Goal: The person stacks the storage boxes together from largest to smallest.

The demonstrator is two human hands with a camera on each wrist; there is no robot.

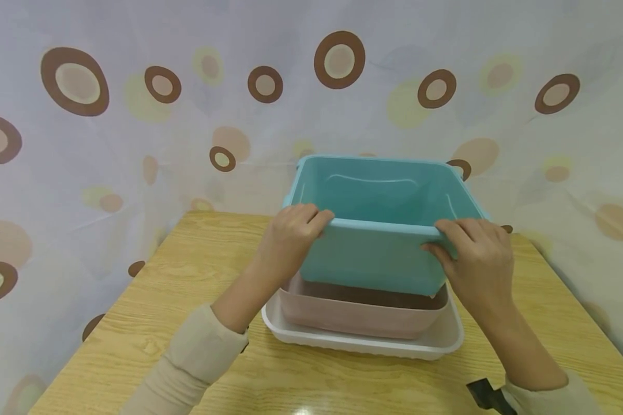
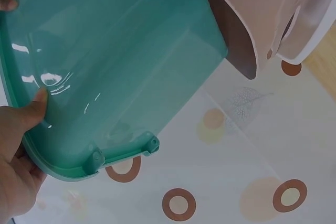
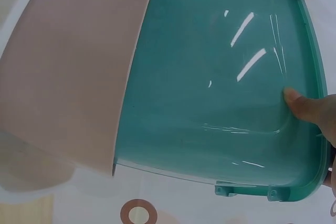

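Note:
A teal plastic storage bin (image 1: 374, 253) is tilted over a pinkish-brown basin (image 1: 358, 317), its lower end inside the basin's rim. That basin sits in a wider white tray (image 1: 363, 344) on the table. My left hand (image 1: 296, 236) grips the bin's near rim toward its left end, thumb on the outer wall in the left wrist view. Toward the right end of the same rim, my right hand (image 1: 477, 259) holds on with fingers over the edge and thumb (image 3: 302, 104) against the outer wall. Small lugs (image 2: 152, 142) show under the bin's side rim.
A wood-grain table (image 1: 213, 265) carries the stack, with bare surface to its left and right. Behind and beside the table hangs a pale cloth (image 1: 187, 127) printed with brown rings. A dark strap (image 1: 490, 395) shows by the right sleeve.

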